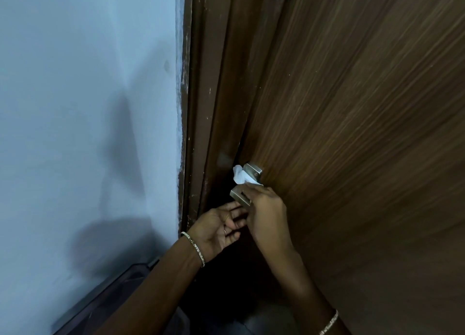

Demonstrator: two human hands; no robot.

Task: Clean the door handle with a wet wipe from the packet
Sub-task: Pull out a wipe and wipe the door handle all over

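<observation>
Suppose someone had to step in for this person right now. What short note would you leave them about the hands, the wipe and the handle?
Right hand: closed on the white wet wipe, pressing it against the metal door handle near where the handle meets the wooden door.
Left hand: open, palm up, holding nothing, just below the handle's free end; I cannot tell whether it touches it.
Packet: not in view.
Done: a wipe is out and already on the handle.
Left: wipe along the rest of the lever, including the lower end by the left hand. How much has been cleaned cannot be judged from this picture.
</observation>
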